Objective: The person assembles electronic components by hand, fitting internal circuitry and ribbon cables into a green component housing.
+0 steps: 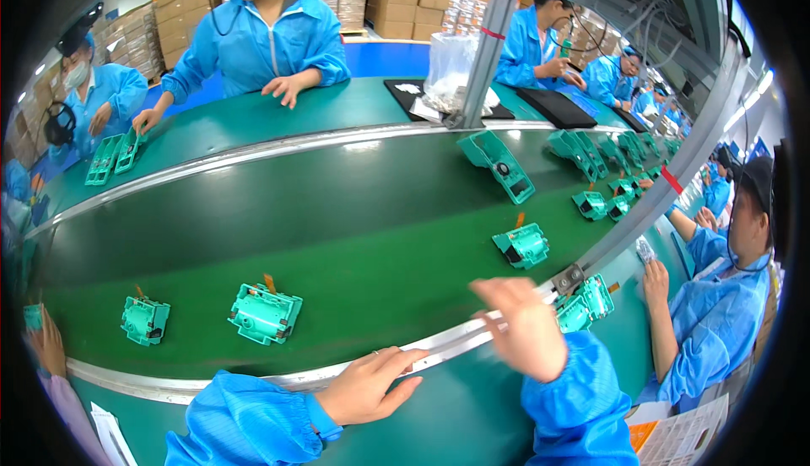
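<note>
My left hand (371, 387) rests by the metal rail (451, 341) at the belt's near edge, fingers stretched out and nothing in them. Blurred by motion, my right hand (521, 324) hovers over the rail with its fingers apart; I see nothing held there. Beyond my left hand, a teal plastic housing (266, 312) with an orange strip lies on the green conveyor belt (354, 204). Another such housing (523, 246) sits on the belt past my right hand. Just right of that hand, on the near bench, are teal housing parts (586, 304), partly hidden by it.
A grey metal post (658, 187) slants up from the rail at right. More teal housings (595, 204) crowd the belt's far right. Co-workers in blue sit along both sides; a co-worker's hand (49, 344) is at far left. A white crate (692, 432) stands at lower right.
</note>
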Demonstrator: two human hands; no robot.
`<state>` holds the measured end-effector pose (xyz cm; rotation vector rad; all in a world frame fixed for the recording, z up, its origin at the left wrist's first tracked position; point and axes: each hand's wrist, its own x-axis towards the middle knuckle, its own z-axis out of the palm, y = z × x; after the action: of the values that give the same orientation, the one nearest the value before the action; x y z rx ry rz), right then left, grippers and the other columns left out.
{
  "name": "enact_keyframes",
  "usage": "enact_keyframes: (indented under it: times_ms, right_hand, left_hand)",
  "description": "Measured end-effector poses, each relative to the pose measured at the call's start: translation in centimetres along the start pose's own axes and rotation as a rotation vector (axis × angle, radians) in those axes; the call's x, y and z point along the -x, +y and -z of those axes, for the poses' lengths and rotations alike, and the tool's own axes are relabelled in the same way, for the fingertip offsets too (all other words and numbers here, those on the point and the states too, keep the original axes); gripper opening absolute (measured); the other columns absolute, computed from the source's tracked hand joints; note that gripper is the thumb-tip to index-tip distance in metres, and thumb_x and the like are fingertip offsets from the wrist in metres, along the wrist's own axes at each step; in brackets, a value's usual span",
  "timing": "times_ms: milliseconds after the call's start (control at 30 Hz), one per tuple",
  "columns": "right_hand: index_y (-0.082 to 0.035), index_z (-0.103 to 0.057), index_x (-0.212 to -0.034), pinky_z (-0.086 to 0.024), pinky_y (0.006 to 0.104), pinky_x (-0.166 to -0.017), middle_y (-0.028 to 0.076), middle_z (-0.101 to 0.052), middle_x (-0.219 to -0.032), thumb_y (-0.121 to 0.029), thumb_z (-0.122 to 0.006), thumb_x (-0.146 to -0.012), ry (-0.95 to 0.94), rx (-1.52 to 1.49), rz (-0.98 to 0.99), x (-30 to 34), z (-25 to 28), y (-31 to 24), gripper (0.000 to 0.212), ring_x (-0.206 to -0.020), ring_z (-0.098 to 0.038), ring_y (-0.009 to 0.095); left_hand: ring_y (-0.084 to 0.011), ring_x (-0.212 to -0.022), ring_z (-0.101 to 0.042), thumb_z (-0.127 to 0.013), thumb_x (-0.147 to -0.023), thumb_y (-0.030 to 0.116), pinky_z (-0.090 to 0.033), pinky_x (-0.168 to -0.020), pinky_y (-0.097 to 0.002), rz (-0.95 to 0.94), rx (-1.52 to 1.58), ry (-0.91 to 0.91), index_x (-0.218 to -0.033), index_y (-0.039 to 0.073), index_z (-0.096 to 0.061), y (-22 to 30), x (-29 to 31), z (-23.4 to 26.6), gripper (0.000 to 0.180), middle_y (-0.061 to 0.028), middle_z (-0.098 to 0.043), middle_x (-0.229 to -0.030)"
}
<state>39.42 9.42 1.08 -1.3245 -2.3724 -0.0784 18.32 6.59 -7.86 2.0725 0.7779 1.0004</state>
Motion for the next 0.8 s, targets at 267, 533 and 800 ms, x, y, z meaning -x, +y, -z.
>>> enact_keyframes:
  times_ms: [267,533,800]
  right_hand:
    - [-0.002,-0.06,-0.094,-0.044,0.0388,-0.071,0.011,-0.057,-0.097,0.002,-0.055,-0.065,0.093,0.51,-0.308,1.8,0.3,10.1,0.03,-0.089,-0.051,0.03]
    - [-0.009,-0.065,-0.072,-0.044,0.038,-0.067,0.008,-0.055,-0.083,-0.003,-0.058,-0.063,0.01,0.495,-0.363,2.3,-1.9,13.5,0.013,-0.083,-0.05,0.029]
    - [-0.012,-0.065,-0.067,-0.044,0.0356,-0.068,0.006,-0.053,-0.074,-0.009,-0.069,-0.057,-0.016,0.556,-0.316,1.9,-1.5,13.1,0.012,-0.08,-0.049,0.026]
  left_hand:
    - [-0.0236,-0.07,-0.057,-0.06,-0.078,0.009,-0.047,-0.063,-0.0321,-0.093,-0.004,0.063,-0.112,0.005,-0.05,-0.3,-0.4,-0.9,0.036,-0.0091,-0.056,-0.079]
    - [-0.0234,-0.07,-0.057,-0.06,-0.078,0.008,-0.047,-0.063,-0.0322,-0.114,0.004,0.09,-0.111,0.004,-0.051,-0.6,-0.9,-1.3,0.035,-0.0086,-0.056,-0.08]
    - [-0.0227,-0.07,-0.058,-0.06,-0.077,0.01,-0.048,-0.063,-0.0308,-0.009,-0.019,0.019,-0.11,0.007,-0.053,-0.3,-1.0,-1.2,0.033,-0.0075,-0.057,-0.079]
